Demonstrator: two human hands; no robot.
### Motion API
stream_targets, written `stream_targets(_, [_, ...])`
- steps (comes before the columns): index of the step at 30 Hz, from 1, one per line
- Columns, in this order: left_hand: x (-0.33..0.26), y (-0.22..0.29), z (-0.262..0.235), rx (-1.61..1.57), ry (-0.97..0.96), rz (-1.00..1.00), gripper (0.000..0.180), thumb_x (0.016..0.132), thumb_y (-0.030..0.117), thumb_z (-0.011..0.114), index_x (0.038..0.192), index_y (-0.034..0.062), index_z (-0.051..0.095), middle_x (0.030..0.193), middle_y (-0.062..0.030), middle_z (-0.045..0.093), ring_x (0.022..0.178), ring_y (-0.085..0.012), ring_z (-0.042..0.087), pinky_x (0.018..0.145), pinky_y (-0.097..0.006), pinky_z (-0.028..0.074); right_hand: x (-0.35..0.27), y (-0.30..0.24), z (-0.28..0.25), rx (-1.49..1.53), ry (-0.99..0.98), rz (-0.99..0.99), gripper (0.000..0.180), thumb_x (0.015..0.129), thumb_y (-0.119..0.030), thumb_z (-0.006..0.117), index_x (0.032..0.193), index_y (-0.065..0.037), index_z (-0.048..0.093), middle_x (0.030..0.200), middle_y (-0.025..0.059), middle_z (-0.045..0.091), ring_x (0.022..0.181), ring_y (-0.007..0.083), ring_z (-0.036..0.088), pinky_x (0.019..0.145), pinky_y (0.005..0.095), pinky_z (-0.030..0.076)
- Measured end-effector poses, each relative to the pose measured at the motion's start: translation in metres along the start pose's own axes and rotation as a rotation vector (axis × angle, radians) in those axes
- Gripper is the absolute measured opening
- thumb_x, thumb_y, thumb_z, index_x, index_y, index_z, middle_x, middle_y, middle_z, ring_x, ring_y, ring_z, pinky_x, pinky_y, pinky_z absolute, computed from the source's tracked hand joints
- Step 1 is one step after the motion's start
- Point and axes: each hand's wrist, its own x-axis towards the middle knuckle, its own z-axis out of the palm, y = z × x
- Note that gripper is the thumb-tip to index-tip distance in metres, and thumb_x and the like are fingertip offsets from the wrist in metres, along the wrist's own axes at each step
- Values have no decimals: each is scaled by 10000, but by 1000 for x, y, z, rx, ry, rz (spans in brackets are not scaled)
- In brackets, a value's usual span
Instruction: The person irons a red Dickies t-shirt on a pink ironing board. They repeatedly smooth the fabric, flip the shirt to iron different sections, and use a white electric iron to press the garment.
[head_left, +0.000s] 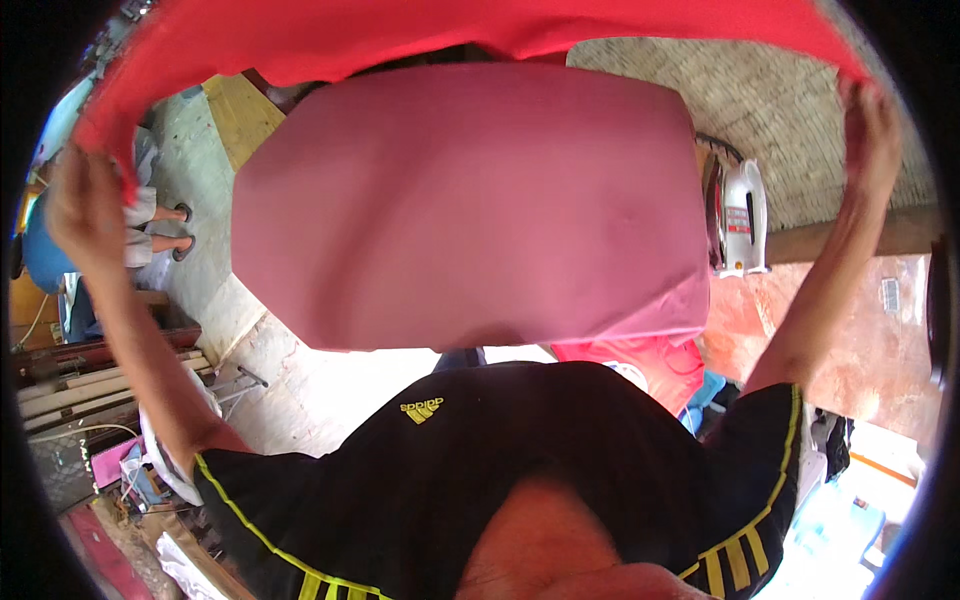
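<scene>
- Left hand (pixel 82 205): fingers curled together and clamped on the left edge of the red garment (pixel 420 30); no gap shows between fingers and fabric. The hand is raised, with the forearm running up from the lower left.
- Right hand (pixel 868 135): fingers closed onto the right edge of the same red garment, pinching the fabric at its corner. The forearm rises from the lower right.
- Red garment: stretched between both hands across the top of the view, held up above the bench; its middle part arches over the padded surface and does not visibly touch it.
- Bench (pixel 470 200): covered with a smooth pink padded cloth, lying below the garment and between the two arms.
- Electric iron (pixel 738 215): white with red trim, standing at the right edge of the bench, near the right forearm but apart from it.
- Second red cloth (pixel 640 360): lies under the near right corner of the bench.
- Woven mat (pixel 770 120): behind the iron, at upper right.
- Black shirt with yellow stripes (pixel 480 450): worn by the person, filling the lower centre.
- Another person's feet in sandals (pixel 170 230): on the concrete floor (pixel 215 270) at left, well apart from the bench.
</scene>
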Motion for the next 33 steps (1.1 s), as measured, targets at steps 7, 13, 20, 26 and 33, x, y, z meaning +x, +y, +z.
stream_targets(7, [-201,218,117,-404,-448,-313,400,715,-119,531,1043,57,678,1070,-118,656,1056,-311,604,944,-407,445,-329,135,-7,45,-374,413,191,851,64,655,1009,-39,685,1094,56,667,1004,129,607,870,259,485])
stream_targets(13, [-209,222,105,-470,-403,-332,353,741,-132,504,1004,35,670,1048,-139,651,1013,-332,610,894,-419,462,-347,102,-2,-10,-361,470,176,856,76,647,1003,-18,669,1056,36,647,927,96,592,791,229,470])
stream_targets(20, [-177,177,122,-597,-1026,-93,222,803,70,662,1017,13,658,943,-151,667,968,-325,633,850,-374,482,-359,86,3,-5,-327,463,147,829,104,633,932,8,676,1014,70,656,937,158,637,786,259,500])
stream_targets(26, [10,238,258,-839,-1175,176,393,893,348,695,1095,15,647,1004,-133,694,961,-293,664,825,-372,510,-356,76,23,-178,-278,439,88,841,44,664,929,41,668,965,104,669,854,186,662,726,290,523])
stream_targets(33, [166,393,477,-1190,-668,414,402,1013,283,496,1351,69,535,1382,-125,540,1318,-285,474,1104,-364,349,-357,64,44,-278,-71,701,94,837,24,684,930,25,676,928,102,669,820,185,674,722,303,536])
